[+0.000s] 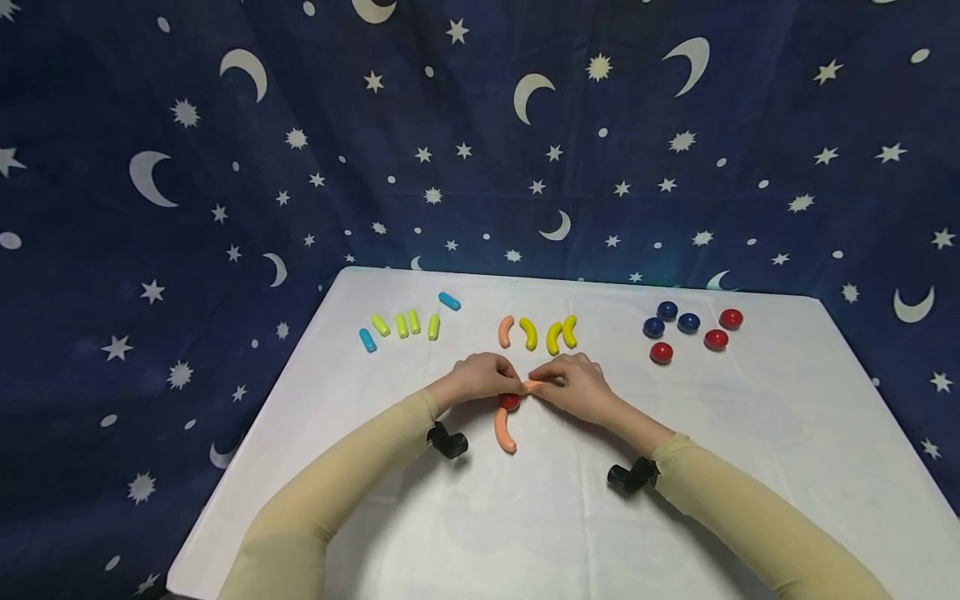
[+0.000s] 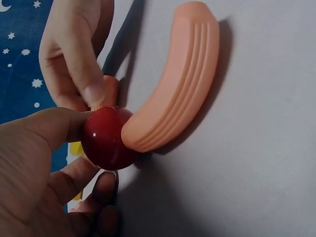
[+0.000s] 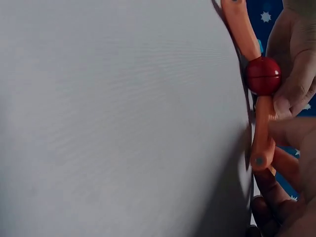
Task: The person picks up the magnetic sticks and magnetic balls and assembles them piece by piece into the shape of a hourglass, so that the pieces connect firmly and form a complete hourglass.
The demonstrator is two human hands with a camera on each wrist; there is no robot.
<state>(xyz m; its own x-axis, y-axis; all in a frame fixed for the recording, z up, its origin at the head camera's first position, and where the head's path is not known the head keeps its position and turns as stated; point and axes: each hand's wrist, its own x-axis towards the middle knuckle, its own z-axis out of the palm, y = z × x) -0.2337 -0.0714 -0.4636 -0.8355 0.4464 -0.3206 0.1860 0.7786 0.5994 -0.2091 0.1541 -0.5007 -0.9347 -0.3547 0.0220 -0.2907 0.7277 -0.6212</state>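
Observation:
At the middle of the white table, my left hand [image 1: 483,377] pinches a red ball [image 2: 107,139] between thumb and fingers. A ridged orange curved stick [image 2: 185,81] meets the ball at one end and lies on the cloth toward me. On the other side my right hand [image 1: 576,388] pinches a second orange curved stick [image 3: 263,131], one end of which is against the ball. Magnets may join them, but the contact points are too small to tell. My fingers partly cover the second stick in the head view.
Behind my hands lie another orange curved stick [image 1: 506,331] and several yellow ones [image 1: 553,338]. Short green sticks [image 1: 402,325] and two blue sticks [image 1: 449,301] are at back left. Dark blue balls [image 1: 688,323] and red balls [image 1: 716,339] sit at back right. A starry curtain [image 1: 480,167] hangs behind.

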